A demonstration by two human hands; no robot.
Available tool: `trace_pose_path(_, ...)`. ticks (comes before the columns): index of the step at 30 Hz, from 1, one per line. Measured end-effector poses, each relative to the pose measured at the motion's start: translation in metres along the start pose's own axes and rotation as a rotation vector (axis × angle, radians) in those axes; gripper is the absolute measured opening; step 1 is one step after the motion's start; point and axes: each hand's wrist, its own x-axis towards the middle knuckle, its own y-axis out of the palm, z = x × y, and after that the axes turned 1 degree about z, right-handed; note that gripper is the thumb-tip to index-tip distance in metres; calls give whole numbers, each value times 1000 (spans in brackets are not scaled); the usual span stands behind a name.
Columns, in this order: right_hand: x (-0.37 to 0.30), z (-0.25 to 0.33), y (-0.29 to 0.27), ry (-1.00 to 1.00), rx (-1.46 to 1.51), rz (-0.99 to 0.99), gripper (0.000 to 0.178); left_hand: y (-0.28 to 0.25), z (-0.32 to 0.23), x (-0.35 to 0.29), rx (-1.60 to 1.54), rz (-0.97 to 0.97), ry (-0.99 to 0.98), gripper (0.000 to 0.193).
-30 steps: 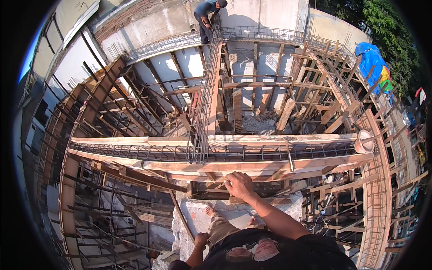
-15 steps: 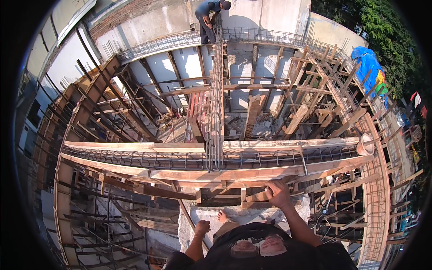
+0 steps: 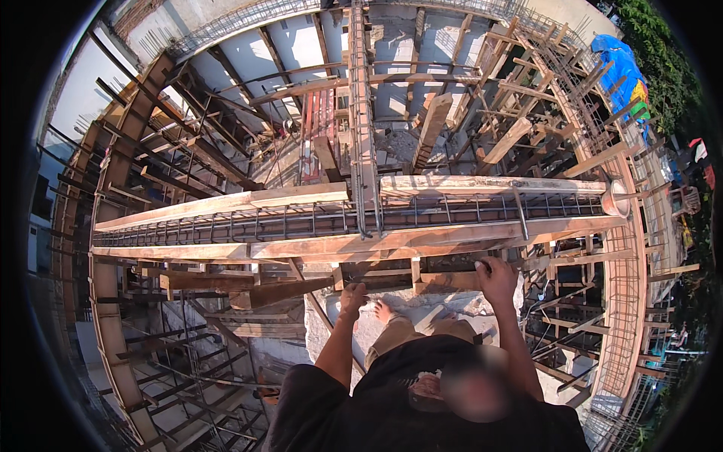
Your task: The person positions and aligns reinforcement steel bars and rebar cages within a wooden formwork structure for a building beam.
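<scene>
A long wooden beam formwork (image 3: 316,245) with a steel rebar cage (image 3: 301,222) inside runs across the middle of the view. Just below it, my right hand (image 3: 497,279) is closed over a dark horizontal rail (image 3: 444,266) under the formwork's side board. My left hand (image 3: 352,297) grips the left end of a short timber crosspiece (image 3: 444,282), beside a slanting wooden strut (image 3: 282,291). My bare foot (image 3: 384,309) stands on a pale concrete surface (image 3: 444,307) between my arms.
A second rebar cage (image 3: 361,113) runs away from the beam to the far wall. Timber props and scaffolding (image 3: 520,128) crowd the open drop below. Dark steel bars (image 3: 196,354) lie lower left. A blue tarp (image 3: 621,71) hangs at the upper right.
My left hand has reached up from near my body to the crosspiece. My right hand has shifted right and onto the rail. The view has tilted, and the beam now sits closer.
</scene>
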Motion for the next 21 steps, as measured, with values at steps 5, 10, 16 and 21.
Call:
trace_pose_path(5, 2, 3, 2, 32, -8, -1, 20, 23, -12, 19, -30, 83, 55, 27)
trace_pose_path(10, 2, 1, 5, 62, 20, -32, 20, 26, -5, 20, 221, 120, 46, 28)
trace_pose_path(16, 3, 4, 3, 92, 13, -54, 20, 13, 16, 17, 397, 127, -216, 28)
trace_pose_path(21, 5, 3, 2, 111, 51, -42, 19, -1, 17, 24, 271, 56, -228, 27)
